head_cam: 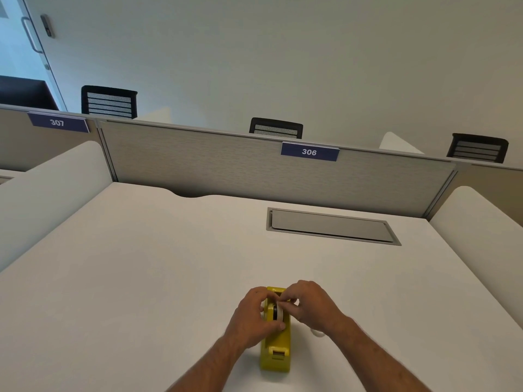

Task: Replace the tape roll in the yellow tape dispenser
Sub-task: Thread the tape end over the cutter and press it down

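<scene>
The yellow tape dispenser (276,349) stands on the white desk (141,278) near its front edge, cutter end toward me. A white tape roll (280,313) on a black hub sits in its cradle. My left hand (254,318) wraps the dispenser's left side, thumb on the body below the roll. My right hand (311,304) pinches the top of the roll with thumb and fingertips. A small pale ring-like object (317,333), mostly hidden, lies under my right wrist.
A grey cable hatch (331,226) is set in the desk at the back right. A grey partition (226,165) labelled 306 closes the far edge. White side panels (481,227) flank the desk. Black chairs stand beyond the partition.
</scene>
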Demonstrator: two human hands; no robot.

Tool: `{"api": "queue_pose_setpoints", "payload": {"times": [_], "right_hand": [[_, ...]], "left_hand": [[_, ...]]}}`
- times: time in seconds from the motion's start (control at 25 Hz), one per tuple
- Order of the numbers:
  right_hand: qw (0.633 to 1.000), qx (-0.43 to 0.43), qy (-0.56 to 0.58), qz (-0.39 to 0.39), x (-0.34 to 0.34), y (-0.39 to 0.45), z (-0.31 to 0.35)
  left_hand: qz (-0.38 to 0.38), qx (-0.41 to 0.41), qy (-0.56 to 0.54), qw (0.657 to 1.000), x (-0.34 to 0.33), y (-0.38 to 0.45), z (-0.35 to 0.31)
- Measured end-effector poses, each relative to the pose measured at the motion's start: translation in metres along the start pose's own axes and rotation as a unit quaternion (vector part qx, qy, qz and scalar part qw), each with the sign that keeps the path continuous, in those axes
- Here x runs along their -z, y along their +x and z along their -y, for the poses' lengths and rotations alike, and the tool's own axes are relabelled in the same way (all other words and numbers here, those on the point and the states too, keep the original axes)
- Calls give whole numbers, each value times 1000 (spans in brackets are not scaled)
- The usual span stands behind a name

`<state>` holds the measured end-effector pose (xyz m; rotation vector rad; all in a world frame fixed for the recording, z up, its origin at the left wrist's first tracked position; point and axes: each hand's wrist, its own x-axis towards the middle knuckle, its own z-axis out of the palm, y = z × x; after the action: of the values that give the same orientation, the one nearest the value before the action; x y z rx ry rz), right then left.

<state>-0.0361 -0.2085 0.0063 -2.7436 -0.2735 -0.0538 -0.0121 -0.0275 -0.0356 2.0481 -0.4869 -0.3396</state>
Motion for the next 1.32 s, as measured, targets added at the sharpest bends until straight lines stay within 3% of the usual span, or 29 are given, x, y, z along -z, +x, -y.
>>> {"api": "queue_pose_setpoints", "payload": {"times": [0.24,1.32], "right_hand": [[1000,7,7,28,-1,-5,-1],[1000,7,2,9,-2,-2,-3]], "left_hand": [[-3,-11,3,1000,0,-1,-1],[-1,37,23,999,0,2,-3]]}}
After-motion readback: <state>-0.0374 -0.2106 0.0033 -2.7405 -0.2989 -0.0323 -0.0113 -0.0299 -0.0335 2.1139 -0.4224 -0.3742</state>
